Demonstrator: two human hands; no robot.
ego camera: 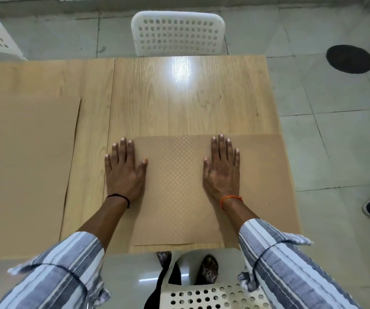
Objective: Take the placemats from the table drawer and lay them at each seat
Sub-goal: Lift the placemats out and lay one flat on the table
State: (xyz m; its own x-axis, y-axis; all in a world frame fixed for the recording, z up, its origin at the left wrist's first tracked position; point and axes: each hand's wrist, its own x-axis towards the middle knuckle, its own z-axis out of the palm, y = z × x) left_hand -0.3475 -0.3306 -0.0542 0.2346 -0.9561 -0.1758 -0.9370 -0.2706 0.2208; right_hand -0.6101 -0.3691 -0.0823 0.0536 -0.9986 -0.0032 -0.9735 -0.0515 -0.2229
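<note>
Grey-white striped sleeves [291, 264], black wristband [118, 197], orange wristband [231, 199]

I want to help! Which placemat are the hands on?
The checkered placemat at the near seat; both hands lie flat on it. The other placemat, further left, is untouched.

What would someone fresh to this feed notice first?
Two hands pressed flat on a tan checkered placemat at the near table edge: left hand straddling its left border, right hand fully on it. Its right side overhangs the table. A second placemat lies left; a white perforated chair stands opposite.
</note>
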